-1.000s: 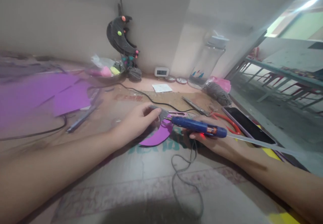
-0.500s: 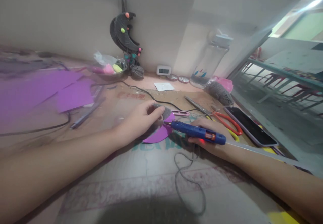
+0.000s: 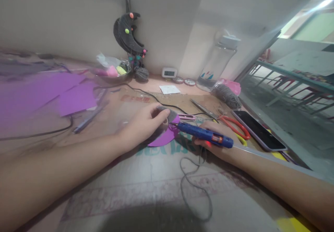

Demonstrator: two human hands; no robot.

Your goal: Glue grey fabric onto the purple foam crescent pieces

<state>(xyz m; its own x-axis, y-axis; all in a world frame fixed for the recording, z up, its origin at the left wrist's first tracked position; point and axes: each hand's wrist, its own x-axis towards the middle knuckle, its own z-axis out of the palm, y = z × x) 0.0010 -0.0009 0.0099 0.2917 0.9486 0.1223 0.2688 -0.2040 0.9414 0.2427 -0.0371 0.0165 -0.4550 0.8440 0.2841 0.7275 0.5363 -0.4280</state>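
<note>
A purple crescent-shaped paper cutout (image 3: pixel 164 137), partly wrapped in grey yarn (image 3: pixel 171 116) at its upper end, is pinched by my left hand (image 3: pixel 150 122). My right hand (image 3: pixel 212 134) grips a blue glue gun (image 3: pixel 202 132) with a clear glue stick (image 3: pixel 263 153) sticking out of its back. A red light glows near its handle. The gun's nozzle points left and meets the cutout beside the edge of the wrapped yarn. From the work a loose strand of grey yarn (image 3: pixel 211 204) loops over the table toward me.
Orange-handled scissors (image 3: pixel 236 125), a phone (image 3: pixel 258 129) and a grey yarn ball (image 3: pixel 227 96) lie on the right. Behind stand a bottle (image 3: pixel 216 64) and a small clock (image 3: pixel 169 72). Purple sheets (image 3: pixel 77 98) and a pen-like cutter (image 3: pixel 88 117) lie left. A dark crescent ornament (image 3: pixel 126 33) hangs on the wall.
The glue gun's tip has shifted slightly up and right along the cutout. The cutout has tilted a little in my left hand, which stays in about the same place.
</note>
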